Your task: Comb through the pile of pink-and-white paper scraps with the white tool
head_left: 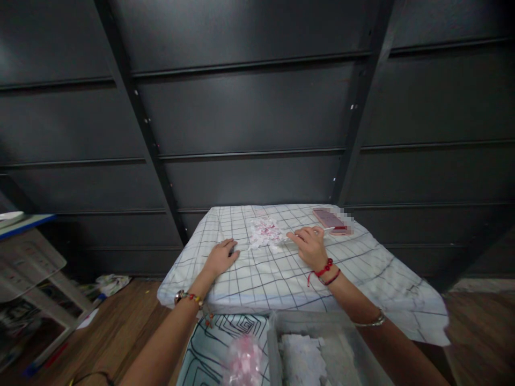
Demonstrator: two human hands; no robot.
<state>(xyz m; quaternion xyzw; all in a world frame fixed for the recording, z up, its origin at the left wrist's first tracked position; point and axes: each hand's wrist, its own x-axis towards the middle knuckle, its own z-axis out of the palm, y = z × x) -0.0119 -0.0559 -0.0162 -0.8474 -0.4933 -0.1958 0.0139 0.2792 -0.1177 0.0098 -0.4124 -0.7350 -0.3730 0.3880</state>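
Note:
My right hand (311, 247) is closed on a thin white pen-like stick (329, 229), whose back end sticks out to the right of the knuckles. Its fingertips are beside a pile of white paper scraps (265, 231) with pink and red marks, lying on the checked cloth (257, 279). On the left of the pile, my left hand (220, 258) rests on the cloth with thumb and forefinger apart. A small dark thing (231, 250) shows in that gap; whether the hand grips it is unclear.
A pinkish flat case (330, 221), partly blurred out, lies at the back right. Below the cloth's front edge are a clear plastic bin (273, 343) with white paper in it and a pink plastic-wrapped bundle (243, 359). Dark panels (249, 112) rise behind; a desk (30, 252) stands left.

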